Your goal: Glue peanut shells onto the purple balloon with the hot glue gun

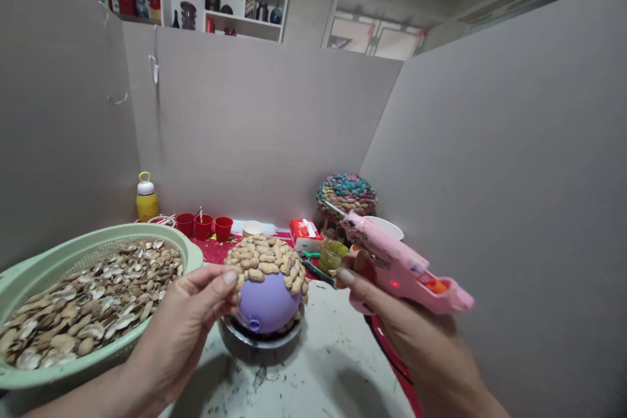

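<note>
A purple balloon (269,304) rests in a round metal bowl (264,341), its knot towards me. Peanut shells (264,256) cover its top and sides, while a bare purple patch faces me. At the balloon's left edge is my left hand (196,313), thumb and fingers pinched together; what they hold, if anything, is hidden. My right hand (406,326) is wrapped round a pink hot glue gun (392,251), its nozzle pointing up and left, a red light lit on its side. To the left, a green colander (189,251) holds many peanut shell halves (93,304).
Behind stand red cups (224,228), a yellow bottle (147,204), a white bowl (252,228), a red tissue pack (305,234) and green-handled pliers (318,271). A colourful shell-covered dome (347,192) stands back right. Grey partitions (264,124) enclose the paint-spotted white table (337,339).
</note>
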Motion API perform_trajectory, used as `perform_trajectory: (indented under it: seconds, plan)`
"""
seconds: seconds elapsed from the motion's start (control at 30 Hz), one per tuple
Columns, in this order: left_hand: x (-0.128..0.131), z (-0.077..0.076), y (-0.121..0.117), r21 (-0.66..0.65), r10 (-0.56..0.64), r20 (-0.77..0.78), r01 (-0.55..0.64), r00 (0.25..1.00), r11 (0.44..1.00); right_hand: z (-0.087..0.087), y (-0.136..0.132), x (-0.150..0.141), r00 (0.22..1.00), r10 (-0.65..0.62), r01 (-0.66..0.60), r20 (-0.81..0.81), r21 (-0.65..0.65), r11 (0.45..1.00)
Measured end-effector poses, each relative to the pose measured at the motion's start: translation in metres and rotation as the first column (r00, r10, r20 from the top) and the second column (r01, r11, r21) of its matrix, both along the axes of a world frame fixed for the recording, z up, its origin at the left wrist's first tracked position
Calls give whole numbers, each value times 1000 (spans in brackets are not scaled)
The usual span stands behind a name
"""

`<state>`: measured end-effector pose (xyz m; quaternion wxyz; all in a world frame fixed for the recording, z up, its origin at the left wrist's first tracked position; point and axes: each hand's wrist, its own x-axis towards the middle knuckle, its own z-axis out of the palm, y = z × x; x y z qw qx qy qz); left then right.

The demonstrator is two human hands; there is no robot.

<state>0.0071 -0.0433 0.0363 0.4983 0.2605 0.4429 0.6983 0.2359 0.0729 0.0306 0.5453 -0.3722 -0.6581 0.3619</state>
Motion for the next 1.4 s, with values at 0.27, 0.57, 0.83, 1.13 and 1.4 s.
perform_trajectory:
  seconds: [0.27,0.57,0.83,1.13,1.4]
  plan:
    - [-14,-1,6,50,143,-182,-136,973,989,-1,49,-2,982,188,-184,14,-156,970]
    - [-11,-17,17,3,60,-449,-65,891,998,-14,71,-6,970,205,-171,129,-232,958]
    - [-5,-17,18,48,73,-601,-56,796,997,-10,60,-13,985,150,-141,83,-104,984]
    - [-9,-30,22,114,168,-768,-126,618,985,-24,62,-22,982,171,-159,75,-149,976]
    - [-13,-34,26,300,325,-813,-130,483,945,-22,60,-24,978,194,-185,81,-109,977]
